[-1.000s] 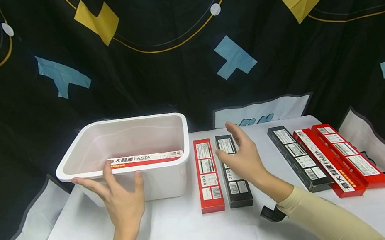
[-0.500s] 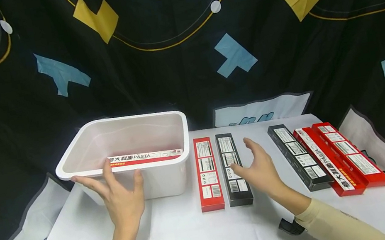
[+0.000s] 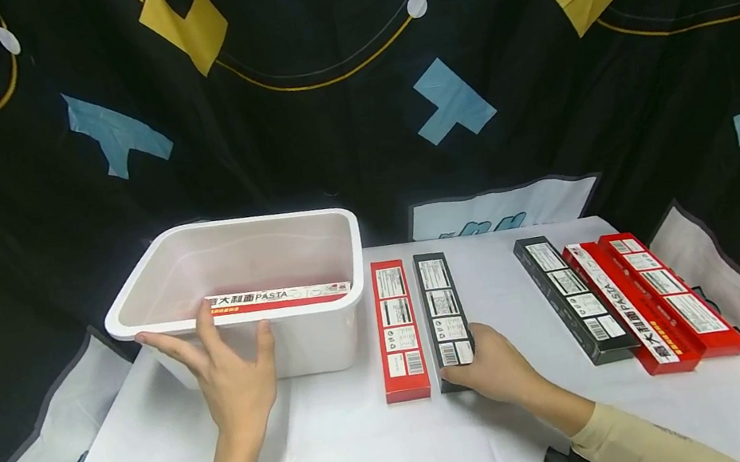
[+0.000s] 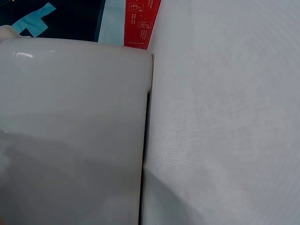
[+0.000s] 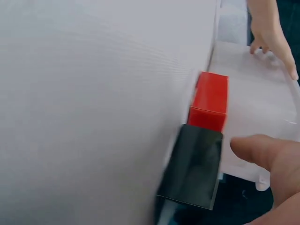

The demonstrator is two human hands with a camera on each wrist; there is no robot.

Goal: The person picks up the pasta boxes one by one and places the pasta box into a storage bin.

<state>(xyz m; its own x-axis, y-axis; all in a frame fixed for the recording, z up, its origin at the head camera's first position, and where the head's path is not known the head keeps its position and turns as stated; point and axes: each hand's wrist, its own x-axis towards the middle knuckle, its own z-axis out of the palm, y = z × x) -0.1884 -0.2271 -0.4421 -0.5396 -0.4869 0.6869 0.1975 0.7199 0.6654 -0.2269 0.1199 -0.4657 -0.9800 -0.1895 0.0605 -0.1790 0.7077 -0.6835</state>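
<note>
My left hand [image 3: 237,381] rests against the near side of a white plastic bin [image 3: 315,345], its fingers spread at the rim and the thumb low on the outer wall. Inside the bin lies a red-and-white pasta box [image 3: 279,297]. Over the near end of a black pasta box [image 3: 439,293] is my right hand [image 3: 501,368], thumb toward the left edge and fingers at the right. A small gap shows between the thumb [image 5: 253,149] and the black box in the right wrist view. A red pasta box [image 3: 398,331] lies between the black one and the bin.
On the right of the white-covered table [image 3: 348,460] lie another black box [image 3: 573,300] and two red boxes [image 3: 633,310], [image 3: 674,296] side by side. A dark curtain [image 3: 345,162] hangs behind the table's far edge.
My right hand has moved back toward me and down, from above the far half of the black pasta box to its near end. The left hand stays at the bin.
</note>
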